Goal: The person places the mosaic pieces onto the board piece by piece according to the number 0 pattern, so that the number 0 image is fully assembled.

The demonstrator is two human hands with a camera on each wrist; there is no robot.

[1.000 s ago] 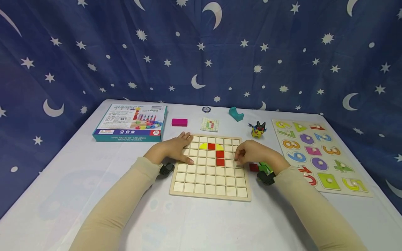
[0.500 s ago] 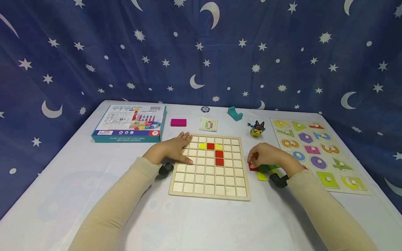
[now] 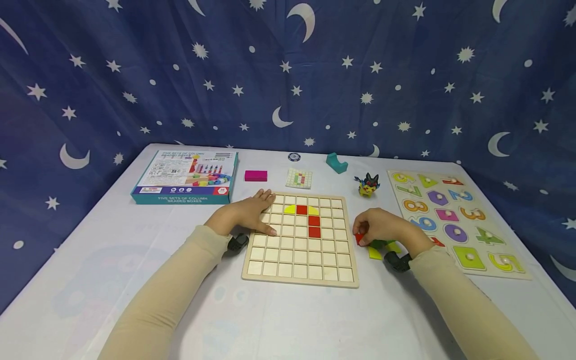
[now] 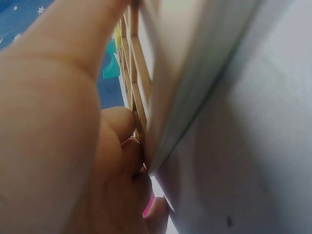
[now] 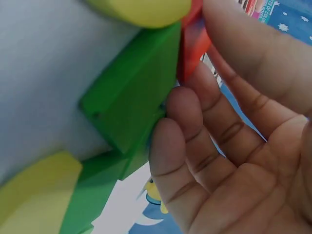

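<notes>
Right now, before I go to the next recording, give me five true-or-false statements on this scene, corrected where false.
1. The left hand touches the board. True.
2. The right hand pinches a green piece. False: it pinches a red piece.
3. Three red squares lie in the board. True.
4. The yellow pieces in the board have a green piece between them. False: a red square is between them.
5. The toy figure is nearer the number puzzle than the box. True.
</notes>
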